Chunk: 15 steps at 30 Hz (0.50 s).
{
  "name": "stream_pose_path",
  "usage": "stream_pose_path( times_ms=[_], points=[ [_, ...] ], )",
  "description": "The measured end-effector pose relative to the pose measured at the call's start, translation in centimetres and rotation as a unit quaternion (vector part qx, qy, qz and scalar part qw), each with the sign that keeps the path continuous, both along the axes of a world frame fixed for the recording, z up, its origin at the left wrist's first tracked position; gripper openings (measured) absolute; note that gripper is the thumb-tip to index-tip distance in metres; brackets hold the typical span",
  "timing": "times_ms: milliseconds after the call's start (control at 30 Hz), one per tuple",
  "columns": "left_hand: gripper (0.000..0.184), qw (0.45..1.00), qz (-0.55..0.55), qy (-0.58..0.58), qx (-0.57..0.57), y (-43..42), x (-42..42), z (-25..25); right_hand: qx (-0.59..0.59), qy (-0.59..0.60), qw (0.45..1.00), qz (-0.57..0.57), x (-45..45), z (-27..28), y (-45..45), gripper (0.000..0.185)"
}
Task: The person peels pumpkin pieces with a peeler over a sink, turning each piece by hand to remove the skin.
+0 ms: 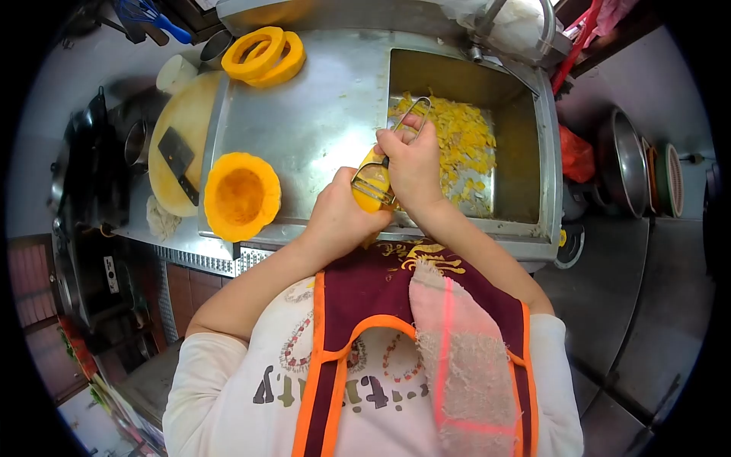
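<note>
Left grip (339,209): clasping yellow-orange pumpkin chunk (365,203), probably firm, slippery, best held near its end; right grip (416,161): clenched around silver metal loop-handled peeler (371,189).

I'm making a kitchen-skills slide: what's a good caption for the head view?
Left hand grips a pumpkin piece, right hand holds a peeler against it, yellow peelings lying in the sink.

Sink (520,137): smooth, shiny metal | peeler (372,190): glossy metal | towel (472,362): rough cloth | chopping board (192,122): matt, probably wood
</note>
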<state>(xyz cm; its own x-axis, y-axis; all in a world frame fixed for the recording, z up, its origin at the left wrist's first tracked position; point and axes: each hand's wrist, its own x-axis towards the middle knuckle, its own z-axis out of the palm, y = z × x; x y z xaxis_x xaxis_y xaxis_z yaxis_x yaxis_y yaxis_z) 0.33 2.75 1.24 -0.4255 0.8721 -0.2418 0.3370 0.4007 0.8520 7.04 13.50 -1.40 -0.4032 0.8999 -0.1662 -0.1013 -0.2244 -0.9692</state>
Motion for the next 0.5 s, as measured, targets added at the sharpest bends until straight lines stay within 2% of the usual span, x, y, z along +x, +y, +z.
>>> stream_pose_path(
  times_ms=[100, 200, 300, 367, 467, 500],
  points=[
    [0.046, 1.0, 0.006, 0.011, -0.001, -0.3, 0.2, -0.7, 0.056, -0.053, 0.997, -0.018, -0.1, -0.4, 0.3, 0.037],
    [0.046, 0.999, 0.015, 0.022, -0.031, -0.2, 0.7, -0.6, 0.01, -0.015, 0.999, -0.049, 0.4, -1.9, 2.4, 0.035],
    [0.045, 0.998, -0.01, 0.051, -0.024, 0.2, 0.8, -0.6, 0.154, -0.174, 0.965, -0.119, 2.1, -5.0, 6.7, 0.034],
    [0.046, 0.993, -0.051, 0.103, 0.005, -1.0, 0.8, -1.1, 0.171, -0.292, 0.931, -0.137, 6.5, -6.7, 9.7, 0.02],
    [0.044, 0.995, -0.059, 0.077, 0.029, -0.9, 0.4, -0.9, -0.005, -0.172, 0.971, -0.168, 7.4, -6.6, 9.5, 0.013],
    [0.046, 0.996, -0.063, 0.068, 0.014, -0.7, 0.5, -0.4, -0.047, -0.077, 0.991, -0.102, 7.3, -5.5, 9.3, 0.019]
  ],
)
